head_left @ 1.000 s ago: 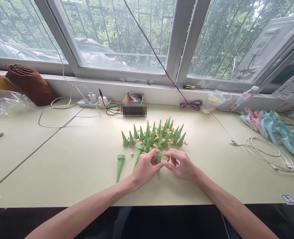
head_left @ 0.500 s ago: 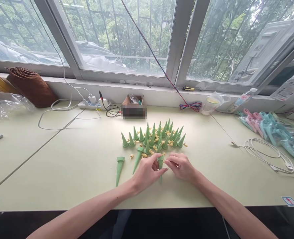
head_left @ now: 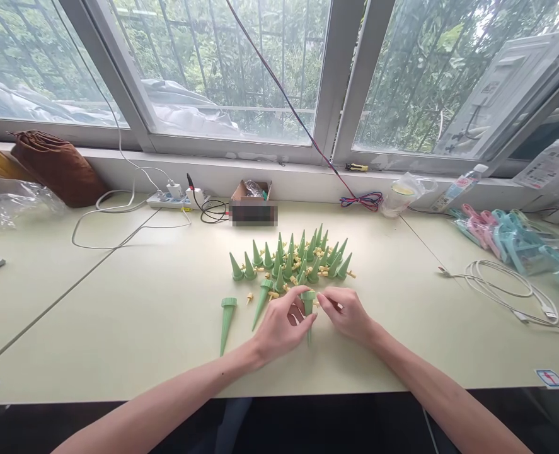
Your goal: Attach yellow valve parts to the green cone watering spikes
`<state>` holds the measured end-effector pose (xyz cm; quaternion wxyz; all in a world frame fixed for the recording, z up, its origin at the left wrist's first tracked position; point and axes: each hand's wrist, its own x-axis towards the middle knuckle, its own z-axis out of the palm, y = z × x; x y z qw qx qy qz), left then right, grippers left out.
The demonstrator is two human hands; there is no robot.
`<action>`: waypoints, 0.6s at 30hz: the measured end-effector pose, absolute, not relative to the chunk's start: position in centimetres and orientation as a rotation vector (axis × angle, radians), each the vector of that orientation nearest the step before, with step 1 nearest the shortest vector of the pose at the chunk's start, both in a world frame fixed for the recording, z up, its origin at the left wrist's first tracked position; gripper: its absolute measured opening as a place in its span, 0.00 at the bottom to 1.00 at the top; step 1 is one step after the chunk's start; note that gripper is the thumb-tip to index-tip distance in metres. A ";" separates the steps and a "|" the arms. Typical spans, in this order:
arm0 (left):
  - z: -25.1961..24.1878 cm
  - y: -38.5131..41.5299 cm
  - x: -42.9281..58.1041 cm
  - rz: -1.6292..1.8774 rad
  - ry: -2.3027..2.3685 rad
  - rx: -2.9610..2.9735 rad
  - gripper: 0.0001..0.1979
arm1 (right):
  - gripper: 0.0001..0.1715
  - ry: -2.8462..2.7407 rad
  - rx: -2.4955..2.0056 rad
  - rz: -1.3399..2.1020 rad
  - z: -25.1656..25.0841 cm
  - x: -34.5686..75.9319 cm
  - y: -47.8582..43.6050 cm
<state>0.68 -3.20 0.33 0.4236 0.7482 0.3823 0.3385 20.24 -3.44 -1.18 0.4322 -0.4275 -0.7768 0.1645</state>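
Green spike [head_left: 308, 306] — clamped in left hand [head_left: 282, 325], tip down, over pale table [head_left: 156, 315], near standing green cones [head_left: 288, 268]. Right hand [head_left: 348, 313] — bunched at yellow fitting [head_left: 316, 304] beside spike; cannot tell whether fitting is gripped.

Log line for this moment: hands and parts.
left hand: holding green spike | right hand: close beside that spike | beyond: upright green spikes, yellow fittings

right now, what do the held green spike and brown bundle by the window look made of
Green spike: probably plastic, fairly matte, from its even colour and clean taper. Brown bundle: perhaps dull fabric or soft leather, by its creases and gathered end.
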 end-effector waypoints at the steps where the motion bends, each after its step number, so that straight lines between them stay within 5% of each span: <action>1: 0.5 -3.2 0.7 0.836 0.955 1.839 0.21 | 0.25 -1.926 -1.076 0.411 -1.2 20.3 -3.4; 5: 1.1 -3.2 0.7 0.812 0.937 1.728 0.20 | 0.22 -1.896 -1.089 0.414 -1.1 20.2 -3.6; 9: 1.3 -3.0 0.6 0.838 0.927 1.605 0.18 | 0.06 -1.885 -1.043 0.437 -1.0 20.3 -3.8; 18: 1.2 -2.7 0.4 0.833 0.922 1.496 0.16 | 0.10 -2.032 -0.950 0.052 -1.3 20.5 -3.8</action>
